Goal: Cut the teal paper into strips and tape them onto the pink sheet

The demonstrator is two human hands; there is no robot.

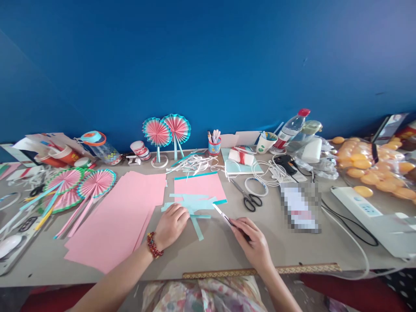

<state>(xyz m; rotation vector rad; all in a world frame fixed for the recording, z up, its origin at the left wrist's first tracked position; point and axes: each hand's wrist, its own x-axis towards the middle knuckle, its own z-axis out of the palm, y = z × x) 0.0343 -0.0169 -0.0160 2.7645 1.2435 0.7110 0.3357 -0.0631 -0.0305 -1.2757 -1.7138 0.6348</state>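
Note:
My left hand rests with curled fingers on light blue paper strips that lie over the near edge of a pink sheet with a teal border. A red bead bracelet circles that wrist. My right hand is closed round a white pen-like tool, whose tip points up and left toward the blue strips. A loose blue strip lies between the two hands.
A stack of pink paper lies to the left, with folded paper fans beyond it. Two finished fans stand at the wall. Black scissors, a tape ring, a power strip and a bag of orange balls lie to the right.

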